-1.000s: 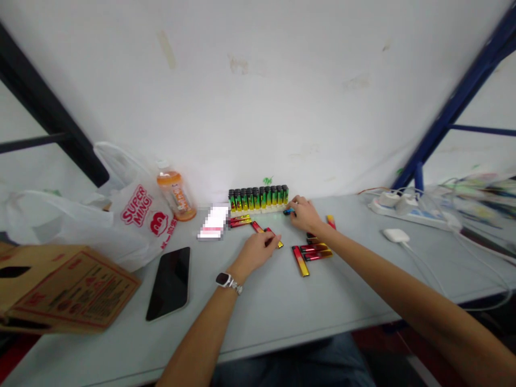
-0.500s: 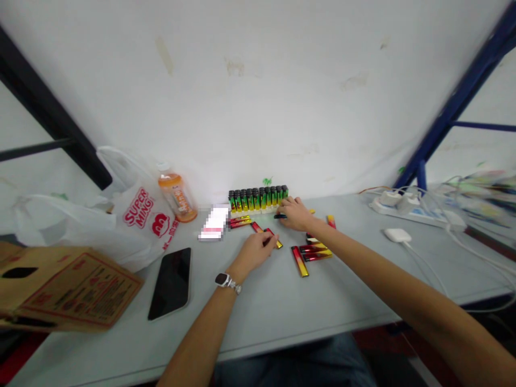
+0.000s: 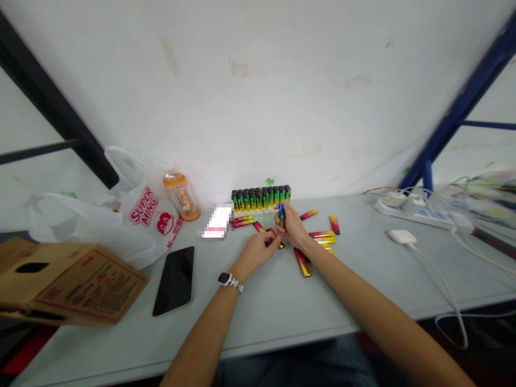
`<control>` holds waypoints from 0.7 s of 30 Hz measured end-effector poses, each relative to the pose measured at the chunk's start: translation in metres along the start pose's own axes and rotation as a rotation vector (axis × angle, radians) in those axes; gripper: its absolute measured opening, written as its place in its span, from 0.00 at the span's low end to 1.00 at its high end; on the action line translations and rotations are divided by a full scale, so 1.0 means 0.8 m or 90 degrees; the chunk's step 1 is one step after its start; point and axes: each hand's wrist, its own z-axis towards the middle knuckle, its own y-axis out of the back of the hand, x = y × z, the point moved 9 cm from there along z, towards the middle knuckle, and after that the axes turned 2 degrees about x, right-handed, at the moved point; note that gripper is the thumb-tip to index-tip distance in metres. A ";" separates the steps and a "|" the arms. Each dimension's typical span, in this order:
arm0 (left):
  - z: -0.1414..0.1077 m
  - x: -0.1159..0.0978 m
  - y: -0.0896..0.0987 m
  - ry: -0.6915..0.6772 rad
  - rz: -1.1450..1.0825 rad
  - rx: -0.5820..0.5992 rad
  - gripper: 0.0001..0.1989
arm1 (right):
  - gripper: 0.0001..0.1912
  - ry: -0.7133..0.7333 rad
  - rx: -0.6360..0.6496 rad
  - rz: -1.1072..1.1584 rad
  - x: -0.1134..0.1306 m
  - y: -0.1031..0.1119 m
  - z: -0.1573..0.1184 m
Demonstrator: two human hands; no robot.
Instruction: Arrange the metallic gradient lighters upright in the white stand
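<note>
My right hand (image 3: 291,226) is closed around a small blue and gold cylinder (image 3: 281,216), held upright in front of a row of green and yellow cylinders with black tops (image 3: 260,199). Just to its left, my left hand (image 3: 260,249) has its fingertips pinched near the right hand; whatever they hold is too small to make out. Beneath the hands lies a red and gold strip (image 3: 259,227). More red and gold strips (image 3: 303,262) are scattered to the right, and several (image 3: 243,221) lie below the row's left end.
On the left are a cardboard box (image 3: 88,285), a white plastic bag (image 3: 133,231), an orange drink bottle (image 3: 182,196), a black phone (image 3: 174,280) and a blurred white item (image 3: 217,221). A power strip (image 3: 423,214) and white charger (image 3: 402,237) are at right.
My right hand has drawn back from the row toward my left hand, and the blue and gold cylinder now shows upright in it. My left hand has barely moved.
</note>
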 end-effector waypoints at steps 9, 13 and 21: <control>-0.001 0.000 -0.002 0.016 -0.014 0.012 0.22 | 0.28 -0.066 -0.049 -0.055 -0.003 0.015 -0.013; 0.000 0.002 -0.003 0.010 0.002 0.007 0.22 | 0.24 -0.025 -0.081 -0.092 0.007 0.017 -0.019; 0.001 0.000 -0.003 0.010 -0.002 0.006 0.21 | 0.21 0.003 -0.071 -0.136 0.007 0.013 -0.024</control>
